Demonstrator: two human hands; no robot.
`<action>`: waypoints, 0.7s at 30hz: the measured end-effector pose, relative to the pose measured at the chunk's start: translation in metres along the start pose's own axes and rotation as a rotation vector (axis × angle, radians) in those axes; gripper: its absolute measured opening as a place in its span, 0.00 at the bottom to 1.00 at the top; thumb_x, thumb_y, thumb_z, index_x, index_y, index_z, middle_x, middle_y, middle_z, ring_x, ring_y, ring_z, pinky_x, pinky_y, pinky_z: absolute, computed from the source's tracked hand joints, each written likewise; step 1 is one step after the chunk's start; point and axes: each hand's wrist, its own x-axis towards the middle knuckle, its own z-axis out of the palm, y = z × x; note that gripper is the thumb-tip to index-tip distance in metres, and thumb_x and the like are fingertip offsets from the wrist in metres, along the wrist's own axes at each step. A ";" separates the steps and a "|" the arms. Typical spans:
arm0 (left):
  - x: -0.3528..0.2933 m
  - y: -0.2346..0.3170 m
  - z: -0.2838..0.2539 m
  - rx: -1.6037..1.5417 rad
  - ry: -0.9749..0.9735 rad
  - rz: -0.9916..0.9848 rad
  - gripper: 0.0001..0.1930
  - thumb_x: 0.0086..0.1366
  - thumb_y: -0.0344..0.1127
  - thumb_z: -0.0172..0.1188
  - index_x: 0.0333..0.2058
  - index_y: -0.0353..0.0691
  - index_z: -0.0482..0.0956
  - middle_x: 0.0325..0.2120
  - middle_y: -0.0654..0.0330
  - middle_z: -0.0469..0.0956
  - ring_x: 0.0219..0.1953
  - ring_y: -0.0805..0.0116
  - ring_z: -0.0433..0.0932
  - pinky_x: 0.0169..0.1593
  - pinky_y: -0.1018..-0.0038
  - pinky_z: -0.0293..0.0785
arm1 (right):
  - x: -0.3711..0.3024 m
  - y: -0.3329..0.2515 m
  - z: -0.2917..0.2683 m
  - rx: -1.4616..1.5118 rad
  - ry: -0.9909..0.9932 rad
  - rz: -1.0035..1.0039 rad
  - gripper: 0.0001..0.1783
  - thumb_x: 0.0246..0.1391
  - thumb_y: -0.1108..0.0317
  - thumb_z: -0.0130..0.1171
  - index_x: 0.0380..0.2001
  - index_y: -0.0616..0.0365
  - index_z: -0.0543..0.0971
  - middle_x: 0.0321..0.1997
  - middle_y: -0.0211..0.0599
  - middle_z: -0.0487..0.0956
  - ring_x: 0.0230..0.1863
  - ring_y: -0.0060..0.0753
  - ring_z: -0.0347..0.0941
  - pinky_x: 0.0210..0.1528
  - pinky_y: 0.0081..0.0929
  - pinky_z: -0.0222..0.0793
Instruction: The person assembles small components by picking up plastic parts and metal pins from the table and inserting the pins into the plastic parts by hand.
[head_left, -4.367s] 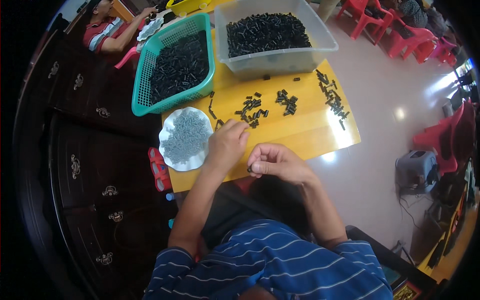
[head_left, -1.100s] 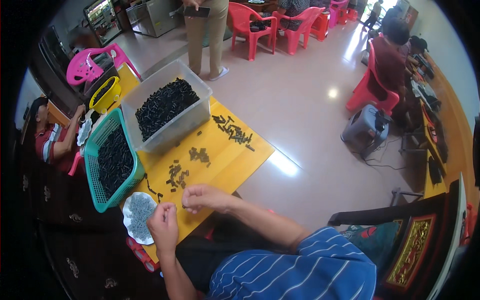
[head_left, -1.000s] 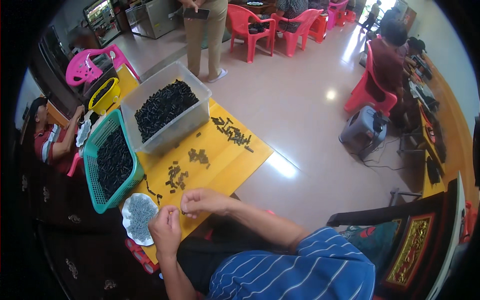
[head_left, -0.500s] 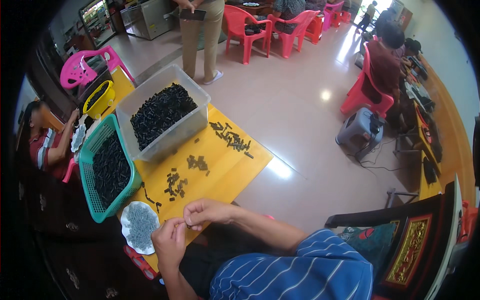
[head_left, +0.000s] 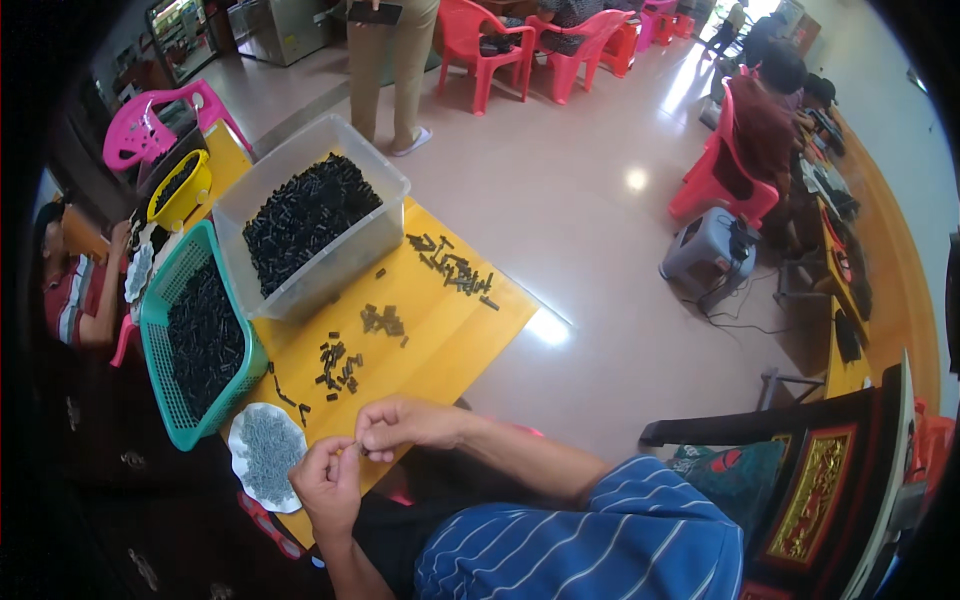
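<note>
My left hand (head_left: 328, 484) and my right hand (head_left: 408, 423) meet fingertip to fingertip over the near edge of the yellow table (head_left: 430, 345). Both are closed in a pinch on something too small to make out. Just left of my left hand lies a white scalloped plate (head_left: 240, 462) heaped with small silvery pins (head_left: 272, 455). Beyond my hands, short black tubular pieces (head_left: 338, 368) lie loose in a small group. A brownish pile of similar pieces (head_left: 382, 321) sits farther off, and another black scatter (head_left: 452, 268) lies by the table's right edge.
A green basket (head_left: 185, 432) and a translucent bin (head_left: 330, 290), both full of black pieces, stand on the table's left. A yellow basket (head_left: 182, 205) is behind them. A person (head_left: 75, 290) sits at far left. A grey machine (head_left: 708, 255) with cables stands on the floor.
The whole view has shifted slightly, so the table sits a little farther left and up. My hands stay together, with the fingertips slightly repositioned.
</note>
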 end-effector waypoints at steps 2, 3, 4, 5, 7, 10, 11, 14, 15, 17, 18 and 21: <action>-0.003 0.001 -0.003 0.036 0.049 -0.015 0.01 0.62 0.23 0.65 0.32 0.33 0.83 0.16 0.70 0.66 0.20 0.83 0.61 0.24 0.79 0.56 | 0.004 0.004 -0.004 -0.053 0.041 -0.031 0.12 0.68 0.61 0.61 0.46 0.59 0.80 0.39 0.31 0.82 0.40 0.20 0.77 0.45 0.20 0.74; -0.002 -0.001 -0.001 0.081 0.066 0.005 0.01 0.62 0.24 0.65 0.32 0.33 0.83 0.17 0.70 0.68 0.20 0.82 0.63 0.25 0.79 0.58 | 0.001 0.001 -0.006 -0.089 0.094 -0.029 0.13 0.67 0.61 0.61 0.48 0.59 0.80 0.41 0.33 0.83 0.41 0.22 0.78 0.48 0.22 0.75; 0.001 0.001 0.003 0.049 0.082 0.023 0.01 0.63 0.25 0.65 0.32 0.33 0.83 0.17 0.69 0.69 0.21 0.81 0.64 0.25 0.78 0.59 | -0.005 -0.008 -0.004 -0.118 0.133 -0.065 0.13 0.67 0.62 0.61 0.48 0.58 0.80 0.42 0.34 0.84 0.42 0.23 0.79 0.49 0.24 0.75; 0.008 0.005 0.010 0.024 0.100 0.045 0.02 0.63 0.26 0.65 0.32 0.33 0.83 0.18 0.68 0.71 0.21 0.81 0.65 0.26 0.78 0.61 | -0.010 -0.019 -0.001 -0.145 0.194 -0.061 0.12 0.67 0.63 0.61 0.48 0.58 0.80 0.42 0.34 0.84 0.43 0.23 0.80 0.49 0.23 0.75; 0.013 0.012 0.015 -0.056 0.087 -0.025 0.01 0.62 0.25 0.66 0.33 0.34 0.83 0.17 0.67 0.71 0.20 0.81 0.65 0.25 0.78 0.60 | -0.013 -0.022 -0.007 -0.109 0.264 -0.065 0.13 0.64 0.64 0.64 0.48 0.58 0.80 0.43 0.36 0.84 0.45 0.25 0.81 0.49 0.23 0.75; 0.016 0.016 0.012 -0.063 0.099 -0.067 0.02 0.61 0.23 0.66 0.33 0.35 0.84 0.16 0.69 0.68 0.19 0.82 0.63 0.24 0.79 0.58 | -0.012 -0.026 -0.009 -0.078 0.228 -0.051 0.11 0.65 0.67 0.63 0.46 0.60 0.79 0.42 0.35 0.84 0.44 0.23 0.80 0.47 0.21 0.74; 0.014 0.014 0.011 -0.071 0.085 -0.044 0.03 0.61 0.23 0.66 0.34 0.35 0.84 0.15 0.70 0.67 0.18 0.83 0.61 0.23 0.79 0.56 | -0.009 -0.022 -0.009 -0.065 0.199 -0.032 0.11 0.65 0.67 0.63 0.46 0.60 0.79 0.42 0.35 0.84 0.44 0.23 0.80 0.47 0.21 0.74; 0.007 0.007 0.010 -0.073 0.076 -0.023 0.04 0.61 0.23 0.67 0.34 0.35 0.84 0.14 0.71 0.64 0.18 0.84 0.59 0.23 0.79 0.55 | -0.006 -0.018 -0.007 -0.046 0.182 -0.059 0.10 0.64 0.67 0.65 0.45 0.60 0.80 0.39 0.34 0.84 0.39 0.21 0.77 0.46 0.20 0.73; 0.006 0.006 0.009 -0.072 0.070 -0.009 0.04 0.61 0.23 0.67 0.35 0.35 0.84 0.14 0.72 0.63 0.18 0.84 0.58 0.23 0.79 0.54 | -0.005 -0.017 -0.006 -0.041 0.181 -0.057 0.10 0.64 0.67 0.65 0.45 0.60 0.80 0.39 0.34 0.84 0.39 0.21 0.77 0.46 0.20 0.73; 0.004 0.009 0.007 -0.054 0.057 -0.037 0.04 0.61 0.24 0.67 0.35 0.35 0.84 0.16 0.65 0.70 0.17 0.79 0.65 0.23 0.77 0.60 | -0.005 -0.017 -0.005 -0.063 0.181 -0.067 0.10 0.63 0.68 0.66 0.45 0.60 0.80 0.39 0.34 0.84 0.38 0.21 0.77 0.46 0.20 0.73; 0.005 0.011 0.005 -0.036 0.046 -0.061 0.04 0.61 0.25 0.67 0.35 0.35 0.83 0.17 0.59 0.76 0.17 0.74 0.71 0.24 0.75 0.65 | -0.006 -0.017 -0.005 -0.062 0.182 -0.068 0.10 0.63 0.68 0.66 0.45 0.60 0.80 0.39 0.34 0.84 0.38 0.21 0.77 0.46 0.20 0.73; 0.006 0.007 0.004 -0.052 0.043 -0.146 0.04 0.62 0.25 0.67 0.35 0.35 0.83 0.18 0.58 0.77 0.18 0.74 0.73 0.24 0.75 0.66 | -0.008 -0.018 -0.005 -0.074 0.193 -0.068 0.10 0.64 0.68 0.65 0.44 0.61 0.79 0.39 0.35 0.84 0.37 0.20 0.76 0.45 0.20 0.73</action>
